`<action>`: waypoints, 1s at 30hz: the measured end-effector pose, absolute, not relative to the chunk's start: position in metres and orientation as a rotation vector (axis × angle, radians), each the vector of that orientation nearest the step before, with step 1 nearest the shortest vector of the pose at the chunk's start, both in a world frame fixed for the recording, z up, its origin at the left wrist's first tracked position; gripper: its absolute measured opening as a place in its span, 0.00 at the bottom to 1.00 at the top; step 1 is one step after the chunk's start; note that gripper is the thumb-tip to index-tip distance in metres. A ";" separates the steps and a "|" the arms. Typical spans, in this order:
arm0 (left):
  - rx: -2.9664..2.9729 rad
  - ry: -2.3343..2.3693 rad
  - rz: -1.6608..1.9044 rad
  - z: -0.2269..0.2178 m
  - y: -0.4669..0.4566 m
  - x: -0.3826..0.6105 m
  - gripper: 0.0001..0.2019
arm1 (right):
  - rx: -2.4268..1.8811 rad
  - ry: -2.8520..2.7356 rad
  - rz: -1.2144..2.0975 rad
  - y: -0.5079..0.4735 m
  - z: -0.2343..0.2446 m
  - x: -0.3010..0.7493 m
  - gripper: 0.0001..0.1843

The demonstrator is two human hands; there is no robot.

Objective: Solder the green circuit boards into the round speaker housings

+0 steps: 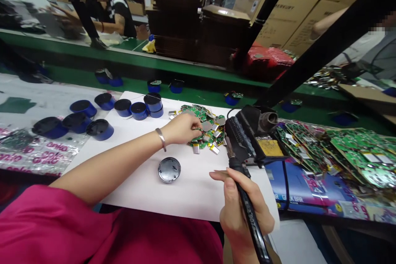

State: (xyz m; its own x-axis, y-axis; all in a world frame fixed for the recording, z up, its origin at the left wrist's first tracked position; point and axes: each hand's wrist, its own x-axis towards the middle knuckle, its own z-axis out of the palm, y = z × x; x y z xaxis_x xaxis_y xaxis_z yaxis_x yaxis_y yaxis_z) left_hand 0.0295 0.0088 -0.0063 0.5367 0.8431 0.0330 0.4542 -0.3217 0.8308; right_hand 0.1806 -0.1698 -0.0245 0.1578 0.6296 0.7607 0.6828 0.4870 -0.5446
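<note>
My right hand [247, 210] is closed around a soldering iron [249, 214], whose tip points up and away, near a black soldering iron stand [241, 138]. Over a heap of small green circuit boards [198, 111] with silver battery cells [213, 148] reaches my left hand [184, 128], its fingers curled together. What its fingertips pinch is hidden among the boards. Beside those fingertips lies a round grey disc [206, 126]. A round dark cap [169, 170] with a shiny inside sits on the white sheet [198, 189], nearer to me than the heap.
Several blue-and-black round housings [139, 110] stand at the left. A yellow sponge [269, 147] is in the stand's tray. More circuit boards [361, 152] are piled on the right. Housings with boards [233, 98] sit on the green conveyor [198, 80]. A slanted black post [321, 37] crosses the upper right.
</note>
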 end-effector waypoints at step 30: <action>0.922 0.776 0.790 -0.009 -0.070 -0.001 0.15 | -1.119 -1.582 0.269 -0.133 -0.025 0.162 0.23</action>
